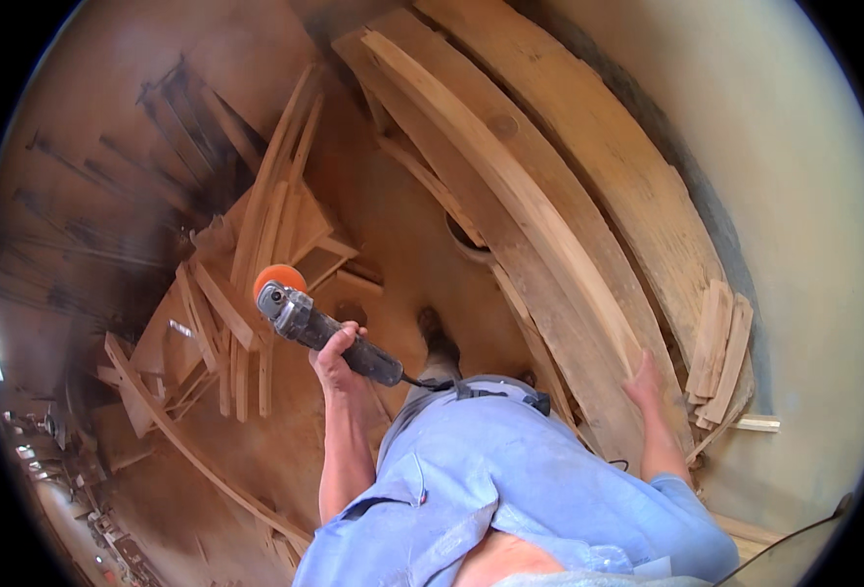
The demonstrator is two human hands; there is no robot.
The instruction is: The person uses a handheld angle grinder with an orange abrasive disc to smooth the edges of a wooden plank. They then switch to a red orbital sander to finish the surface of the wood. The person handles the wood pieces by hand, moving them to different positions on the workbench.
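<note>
My left hand is wrapped around the dark body of an angle grinder. An orange disc sits at the grinder's head, raised away from the wood, and a black cord runs from its rear end toward my waist. On the right, my right hand grips the near end of a long, squared wooden beam. That beam lies lengthwise on a wide plank and reaches toward the far end. Some fingers of the right hand are hidden against the wood.
Another broad plank lies along the wall at right, with short wood pieces stacked on its near end. To the left stands a pile of wooden frames and slats. A long curved strip leans below it. Dust covers the floor.
</note>
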